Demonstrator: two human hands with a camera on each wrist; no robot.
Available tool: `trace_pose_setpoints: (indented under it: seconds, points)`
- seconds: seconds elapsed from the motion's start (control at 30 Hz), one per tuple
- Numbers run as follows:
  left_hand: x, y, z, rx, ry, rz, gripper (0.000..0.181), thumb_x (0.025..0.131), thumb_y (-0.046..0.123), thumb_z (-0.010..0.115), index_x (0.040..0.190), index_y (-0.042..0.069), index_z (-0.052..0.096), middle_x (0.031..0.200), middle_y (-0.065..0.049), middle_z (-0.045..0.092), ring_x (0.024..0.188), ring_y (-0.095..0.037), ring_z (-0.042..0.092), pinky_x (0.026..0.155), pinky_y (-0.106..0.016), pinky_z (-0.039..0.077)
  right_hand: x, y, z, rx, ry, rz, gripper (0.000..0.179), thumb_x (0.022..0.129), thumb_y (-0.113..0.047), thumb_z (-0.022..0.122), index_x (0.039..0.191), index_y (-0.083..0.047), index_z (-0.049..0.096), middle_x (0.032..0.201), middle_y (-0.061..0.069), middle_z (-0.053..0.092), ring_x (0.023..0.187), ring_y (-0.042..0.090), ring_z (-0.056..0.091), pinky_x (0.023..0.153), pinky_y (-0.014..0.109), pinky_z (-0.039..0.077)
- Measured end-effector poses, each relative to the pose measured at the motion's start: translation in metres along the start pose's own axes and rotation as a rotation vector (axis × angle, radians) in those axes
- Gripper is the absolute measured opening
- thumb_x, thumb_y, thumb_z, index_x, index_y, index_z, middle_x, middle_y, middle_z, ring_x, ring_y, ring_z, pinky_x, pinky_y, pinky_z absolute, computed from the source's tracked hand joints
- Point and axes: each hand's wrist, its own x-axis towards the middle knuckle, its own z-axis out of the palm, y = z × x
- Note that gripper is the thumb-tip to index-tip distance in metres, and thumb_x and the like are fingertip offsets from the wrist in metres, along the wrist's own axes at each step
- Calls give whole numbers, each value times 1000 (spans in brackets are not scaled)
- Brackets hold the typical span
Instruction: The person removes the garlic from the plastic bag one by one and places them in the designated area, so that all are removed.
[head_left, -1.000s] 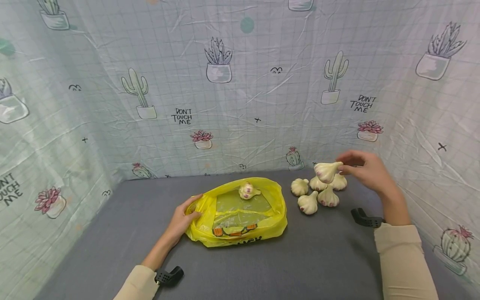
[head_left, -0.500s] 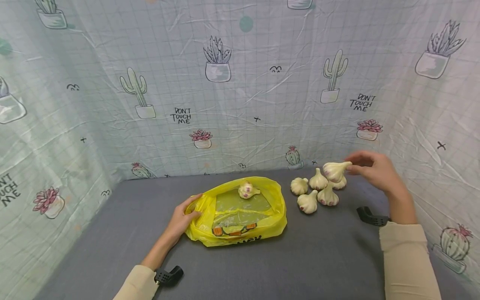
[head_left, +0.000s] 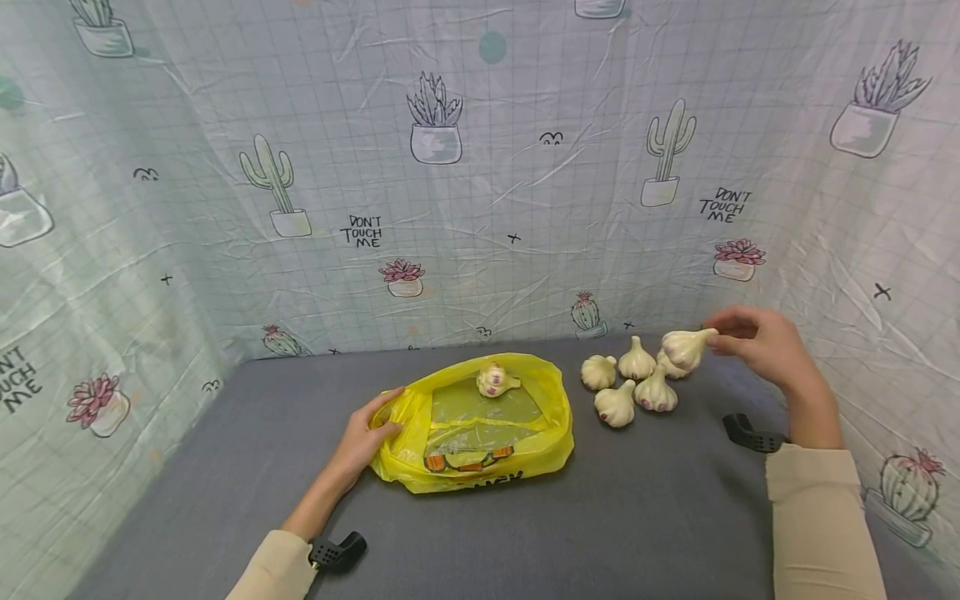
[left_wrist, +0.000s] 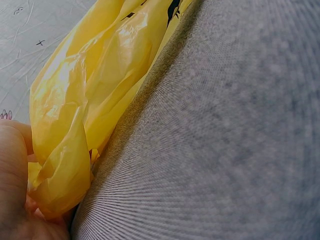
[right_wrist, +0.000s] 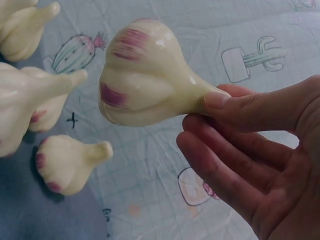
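My right hand (head_left: pixel 768 346) pinches a garlic bulb (head_left: pixel 685 347) by its stem, between thumb and fingers. The right wrist view shows this bulb (right_wrist: pixel 142 75) up close, white with purple streaks, tilted and held off the table. Just below and to its left lies a cluster of several more garlic bulbs (head_left: pixel 616 406), one partly hidden behind the held bulb. My left hand (head_left: pixel 360 437) holds the left end of a yellow plastic bag (head_left: pixel 553 408), whose crumpled plastic (left_wrist: pixel 65 180) sits against my fingers. One garlic bulb (head_left: pixel 495 381) lies on the bag's see-through panel area.
A dark grey table (head_left: pixel 600 525) carries everything. A curtain (head_left: pixel 480 208) printed with cacti stands behind and on both sides, close to the bulbs at the back right.
My right hand has moved to the right and slightly down with the garlic bulb, uncovering more of one bulb beneath. The left hand and the bag have stayed in place.
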Motion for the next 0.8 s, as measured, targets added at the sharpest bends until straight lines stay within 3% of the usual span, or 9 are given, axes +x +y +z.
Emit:
trace_pose_setpoints:
  seconds: [0.17, 0.23, 0.5, 0.8]
  points:
    - [0, 0, 0, 11, 2, 0, 61, 96, 6, 62, 154, 21, 51, 165, -10, 40, 157, -35, 29, 122, -60, 29, -1, 4, -2, -83, -10, 22, 30, 98, -14, 71, 118, 8, 69, 103, 22, 76, 71, -7, 67, 65, 18, 53]
    - [0, -1, -1, 17, 2, -2, 61, 97, 7, 62, 155, 21, 50, 166, -11, 39, 157, -36, 28, 122, -61, 28, -2, 5, -3, -122, -19, 34, 30, 98, -15, 70, 119, 7, 69, 108, 29, 74, 71, -8, 66, 65, 19, 52]
    - [2, -2, -2, 20, 3, -8, 60, 97, 8, 62, 154, 22, 51, 166, -11, 39, 157, -36, 27, 122, -62, 28, -1, 14, -3, -205, -53, 51, 27, 97, -15, 71, 117, 3, 72, 110, 29, 73, 72, -4, 64, 64, 27, 51]
    - [2, -2, -1, 2, 0, -3, 61, 97, 7, 62, 154, 21, 51, 165, -10, 40, 157, -35, 29, 121, -60, 30, 1, 30, 2, -190, -107, 41, 24, 95, -6, 71, 114, 8, 71, 110, 32, 72, 75, -1, 65, 63, 25, 56]
